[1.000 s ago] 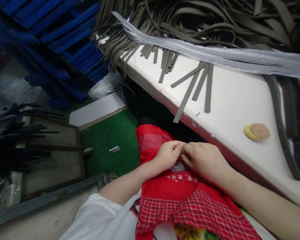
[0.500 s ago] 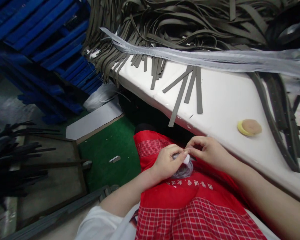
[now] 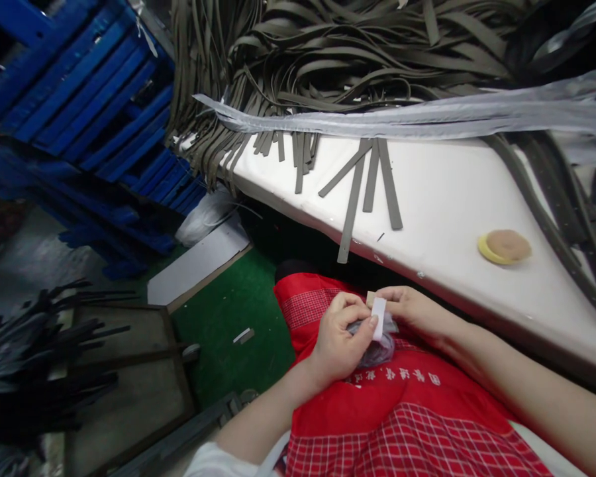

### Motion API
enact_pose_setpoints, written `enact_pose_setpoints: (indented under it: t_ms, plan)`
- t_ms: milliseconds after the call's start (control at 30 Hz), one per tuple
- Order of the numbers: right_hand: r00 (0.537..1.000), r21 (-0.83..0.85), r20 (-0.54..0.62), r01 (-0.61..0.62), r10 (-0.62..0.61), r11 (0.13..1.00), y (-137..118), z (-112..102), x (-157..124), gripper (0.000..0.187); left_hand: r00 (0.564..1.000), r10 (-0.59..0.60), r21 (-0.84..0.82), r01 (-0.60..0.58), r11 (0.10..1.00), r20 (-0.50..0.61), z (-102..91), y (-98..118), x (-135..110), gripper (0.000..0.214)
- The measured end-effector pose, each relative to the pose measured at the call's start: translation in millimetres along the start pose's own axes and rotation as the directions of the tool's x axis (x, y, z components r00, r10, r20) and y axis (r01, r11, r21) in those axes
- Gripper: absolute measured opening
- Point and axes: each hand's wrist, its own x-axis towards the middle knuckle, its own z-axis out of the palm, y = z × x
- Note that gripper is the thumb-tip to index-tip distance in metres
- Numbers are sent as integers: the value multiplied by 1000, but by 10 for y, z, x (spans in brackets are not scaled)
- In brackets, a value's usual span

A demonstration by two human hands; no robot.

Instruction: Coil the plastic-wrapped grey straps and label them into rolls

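Over my lap, my left hand [image 3: 345,334] is closed, its thumb pressed on a small white strip [image 3: 379,319]. A crumpled, see-through greyish plastic bundle [image 3: 377,352] is tucked under the same fingers and hangs against the red apron [image 3: 338,404]. Fingers bent in a pinch, my right hand [image 3: 414,311] meets the left one just behind the strip. A small flat tan piece [image 3: 371,299] sticks up at its fingertips. The right thumb tip is partly hidden by the white strip.
The white table [image 3: 427,199] carries heaped grey-brown straps [image 3: 328,59], a long silvery plastic strip [image 3: 347,124] and a round yellow-and-tan pad [image 3: 505,246]. Blue slatted racks [image 3: 99,106] stand at left. Dark strips [image 3: 44,358] lie on a low board at lower left.
The white strip now stands upright and shows more of its face between my hands. The tan piece has come into sight. The whole view has shifted slightly.
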Motion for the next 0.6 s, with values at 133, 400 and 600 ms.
enact_pose_setpoints:
  t_ms: [133, 400, 600]
  plan:
    - [983, -198, -89, 138, -158, 970, -64, 35, -49, 38, 989, -141, -65, 143, 988, 35, 5, -37, 18, 23]
    - [955, -426, -93, 218, -282, 878, -96, 26, -155, 35, 946, -312, -162, 322, 933, 84, 63, 25, 34, 19]
    - [961, -525, 92, 270, -261, 807, -280, -78, -287, 42, 949, -314, -150, 309, 939, -10, 140, 46, 41, 7]
